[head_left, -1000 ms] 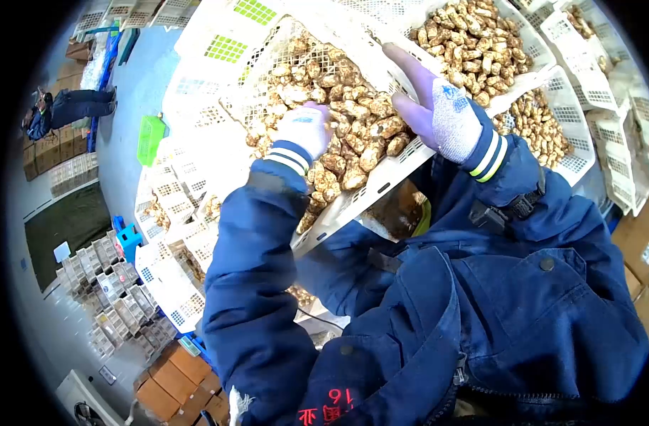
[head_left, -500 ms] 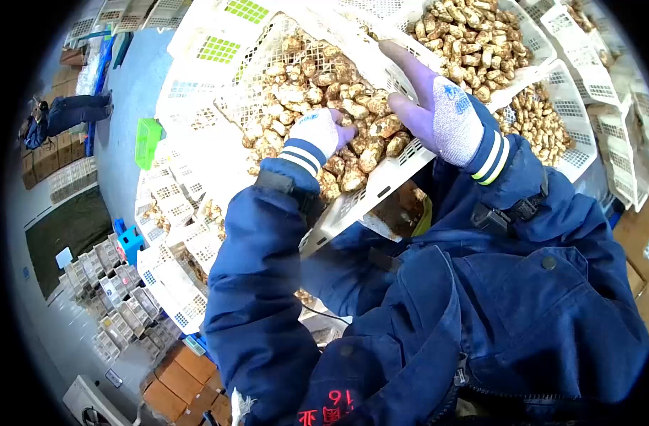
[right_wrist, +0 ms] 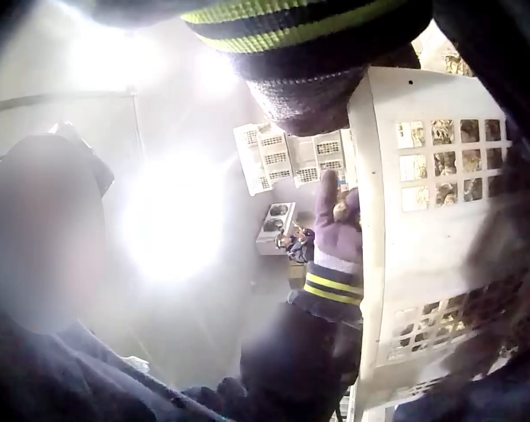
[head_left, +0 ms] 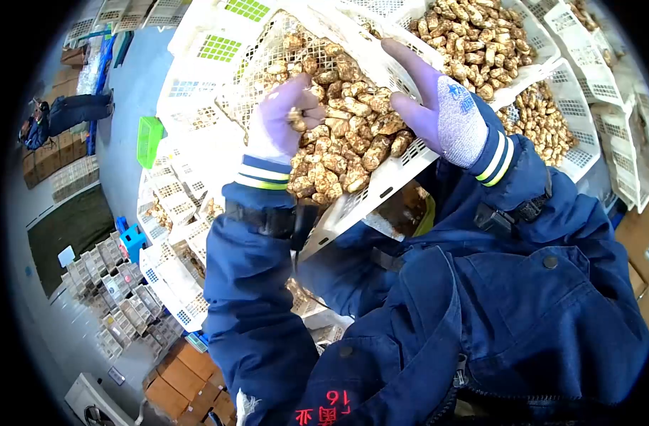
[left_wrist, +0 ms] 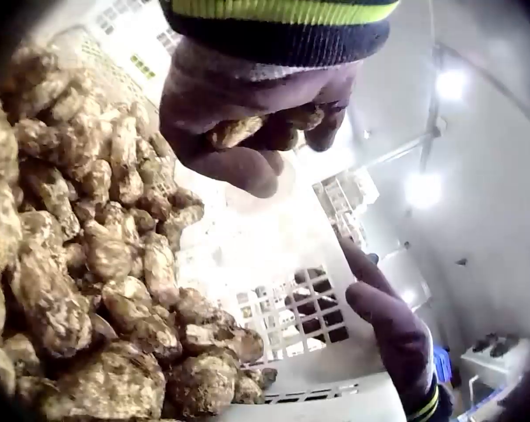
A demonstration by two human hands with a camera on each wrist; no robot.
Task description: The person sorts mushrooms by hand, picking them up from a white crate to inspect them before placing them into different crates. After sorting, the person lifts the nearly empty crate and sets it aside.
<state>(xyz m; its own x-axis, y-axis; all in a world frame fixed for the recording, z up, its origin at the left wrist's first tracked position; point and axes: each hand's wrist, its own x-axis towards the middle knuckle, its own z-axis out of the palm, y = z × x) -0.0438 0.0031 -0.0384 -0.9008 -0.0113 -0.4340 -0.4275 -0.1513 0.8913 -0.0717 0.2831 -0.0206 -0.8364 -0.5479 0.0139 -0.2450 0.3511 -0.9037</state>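
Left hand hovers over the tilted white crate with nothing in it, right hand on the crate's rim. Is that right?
Not quite: the left hand pinches a few mushrooms, as the left wrist view shows. The right hand is on the rim of the white crate.

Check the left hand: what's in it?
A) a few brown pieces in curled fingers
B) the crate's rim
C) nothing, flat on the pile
A: the left hand curls round brown pieces, above the pile in the white crate.
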